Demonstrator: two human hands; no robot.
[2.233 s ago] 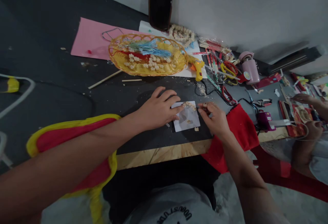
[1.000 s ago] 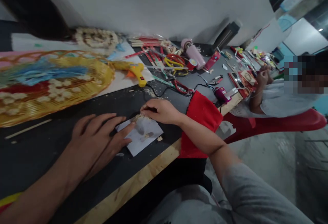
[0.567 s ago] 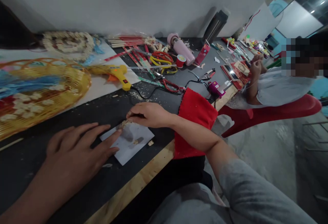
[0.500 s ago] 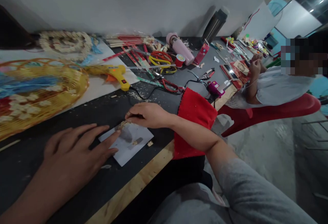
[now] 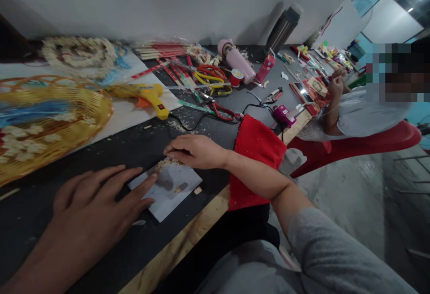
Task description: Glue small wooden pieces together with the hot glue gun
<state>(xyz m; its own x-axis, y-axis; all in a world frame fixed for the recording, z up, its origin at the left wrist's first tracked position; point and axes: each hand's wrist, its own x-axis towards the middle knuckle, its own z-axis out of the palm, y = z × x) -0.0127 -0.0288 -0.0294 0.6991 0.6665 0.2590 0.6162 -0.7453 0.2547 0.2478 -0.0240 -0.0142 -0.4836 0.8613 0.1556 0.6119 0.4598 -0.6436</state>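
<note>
A small white card or tile [image 5: 183,180] lies tilted near the table's front edge. Small pale crumbs [image 5: 164,163] are gathered along its far edge, and a few pale bits sit at its middle. My left hand [image 5: 101,204] has its fingers stretched apart, the index fingertip on the card's left side. At the far edge, my right hand [image 5: 196,150] is closed with fingertips pinched by the crumbs; whatever it may hold is hidden. A small pale piece [image 5: 198,190] rests on the dark table just right of the card.
A yellow glue gun [image 5: 156,99] lies beyond the hands, its black cord running right. Left stands a yellow woven basket [image 5: 97,119]. Red-handled scissors [image 5: 223,112], a pink bottle [image 5: 240,63] and a red cloth [image 5: 257,150] are to the right, where another person [image 5: 356,112] sits.
The view has shifted slightly. My right hand stays pinched at the card's far edge, with a little more of the crumbs showing beneath it. My left hand is nearly still.
</note>
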